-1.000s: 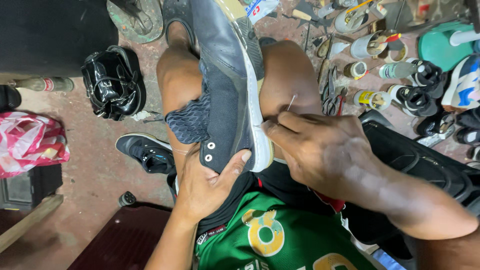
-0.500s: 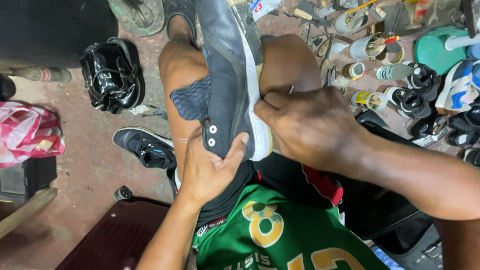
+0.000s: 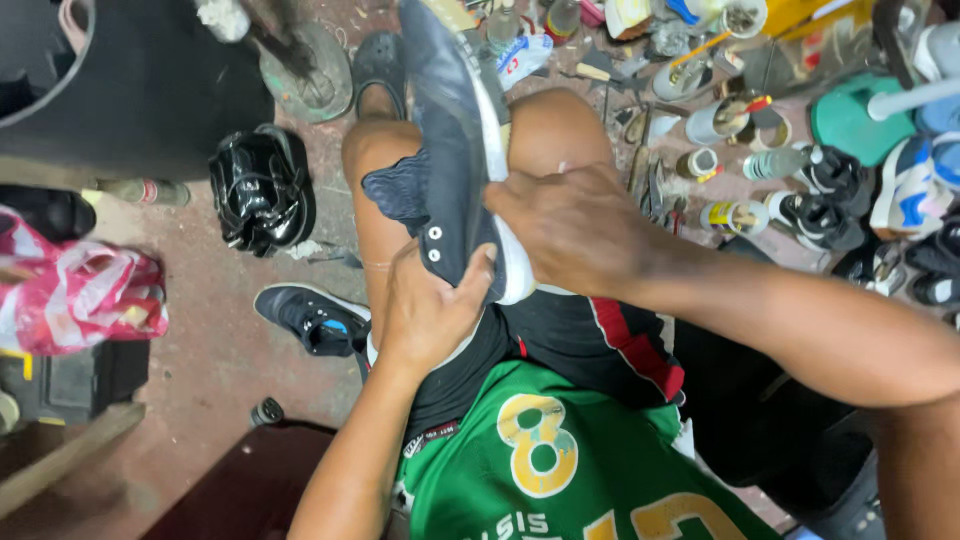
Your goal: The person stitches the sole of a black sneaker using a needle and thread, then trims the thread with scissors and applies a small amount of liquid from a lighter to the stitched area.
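A dark sneaker (image 3: 445,130) with a white sole edge (image 3: 513,275) stands on end between my bare knees, toe pointing away from me. My left hand (image 3: 430,315) grips its heel end from below, thumb against the eyelet side. My right hand (image 3: 575,225) is curled over the white sole edge near the heel, fingers pressed against it. No needle shows in the right hand now; the fingertips are hidden behind the shoe.
A matching dark sneaker (image 3: 310,318) lies on the floor by my left leg. A shiny black bag (image 3: 262,190) and a pink plastic bag (image 3: 85,300) sit to the left. Small glue tins and bottles (image 3: 735,215) and several other shoes (image 3: 830,195) crowd the right.
My right hand, which pinched a thin needle beside the sole a second ago, has moved in and closed over the sole edge. The left hand keeps its grip on the heel.
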